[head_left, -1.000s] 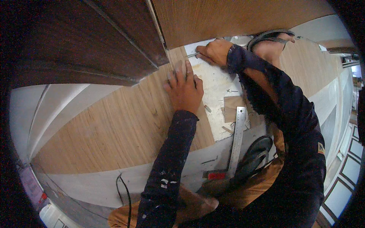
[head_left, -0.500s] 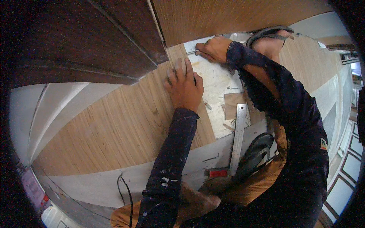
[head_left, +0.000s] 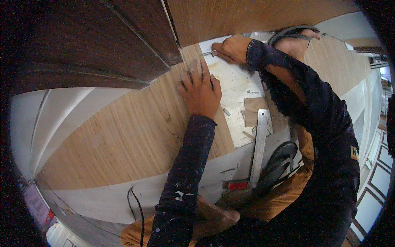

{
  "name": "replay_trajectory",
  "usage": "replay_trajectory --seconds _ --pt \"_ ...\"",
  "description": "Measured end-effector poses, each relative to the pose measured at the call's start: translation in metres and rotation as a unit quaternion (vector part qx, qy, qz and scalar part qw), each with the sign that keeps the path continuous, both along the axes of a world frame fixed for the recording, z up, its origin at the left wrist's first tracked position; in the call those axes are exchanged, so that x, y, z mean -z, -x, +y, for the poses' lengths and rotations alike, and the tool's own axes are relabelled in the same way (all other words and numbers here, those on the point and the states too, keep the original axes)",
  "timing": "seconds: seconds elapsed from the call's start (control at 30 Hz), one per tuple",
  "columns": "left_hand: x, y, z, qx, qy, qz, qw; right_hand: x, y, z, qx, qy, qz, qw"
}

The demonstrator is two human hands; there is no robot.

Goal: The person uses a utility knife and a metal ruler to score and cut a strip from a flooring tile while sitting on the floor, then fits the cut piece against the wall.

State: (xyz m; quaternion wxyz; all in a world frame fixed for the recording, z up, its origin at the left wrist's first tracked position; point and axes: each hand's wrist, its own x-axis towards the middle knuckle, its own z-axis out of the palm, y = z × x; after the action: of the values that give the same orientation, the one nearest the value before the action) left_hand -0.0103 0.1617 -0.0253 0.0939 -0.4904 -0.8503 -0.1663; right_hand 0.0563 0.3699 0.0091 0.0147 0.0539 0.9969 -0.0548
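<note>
Fingers spread, my left hand (head_left: 199, 90) lies flat on the light wood-grain plank (head_left: 119, 131), its fingertips near the plank's upper end. To its right, my right hand (head_left: 230, 51) is closed on a thin metal tool (head_left: 207, 54) over the white underlayer (head_left: 224, 76) beside the plank's edge. What exactly the tool is, I cannot make out. Below lie a small wood-grain offcut (head_left: 253, 107), some small slivers and a steel square (head_left: 259, 148) with a red part at its lower end.
A dark panel (head_left: 103, 45) and a brown board (head_left: 263, 16) border the top. A bare foot with a dark strap (head_left: 294, 47) shows upper right, more plank flooring (head_left: 337, 66) beyond it. A dark sandal (head_left: 275, 173) is by my orange-trousered leg (head_left: 292, 189). A black cable (head_left: 133, 206) lies lower left.
The view has shifted a little. My left hand stays flat on the plank, and my right hand stays closed on the tool near the same edge, with only slight movement.
</note>
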Motion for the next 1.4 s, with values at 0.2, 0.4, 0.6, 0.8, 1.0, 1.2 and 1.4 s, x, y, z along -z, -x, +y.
replay_trajectory --seconds 0.2,0.4,0.6,0.8,1.0,1.2,1.4 --pt "-0.001 0.001 -0.004 0.009 -0.002 0.01 1.0 0.002 -0.003 0.003 -0.007 -0.01 0.006 1.0" --pt "-0.008 -0.002 -0.002 0.007 0.015 -0.01 1.0 0.0 -0.004 -0.002 -0.002 -0.025 -0.01 1.0" --pt "-0.008 -0.003 0.0 0.018 -0.024 -0.027 0.999 -0.004 -0.003 -0.001 -0.005 -0.024 0.008 1.0" --pt "-0.004 -0.004 -0.005 0.036 -0.011 -0.051 0.998 -0.005 -0.012 0.001 0.043 -0.006 -0.055 0.997" --pt "-0.022 0.004 -0.058 0.093 0.007 -0.149 0.985 -0.009 -0.055 -0.072 0.192 0.124 0.051 0.972" --pt "-0.046 -0.033 -0.167 0.01 0.03 -0.199 0.979 -0.009 -0.124 -0.213 0.359 0.343 0.079 0.864" --pt "-0.049 -0.056 -0.194 0.002 -0.024 -0.346 0.938 -0.001 -0.126 -0.266 0.483 0.409 0.217 0.743"
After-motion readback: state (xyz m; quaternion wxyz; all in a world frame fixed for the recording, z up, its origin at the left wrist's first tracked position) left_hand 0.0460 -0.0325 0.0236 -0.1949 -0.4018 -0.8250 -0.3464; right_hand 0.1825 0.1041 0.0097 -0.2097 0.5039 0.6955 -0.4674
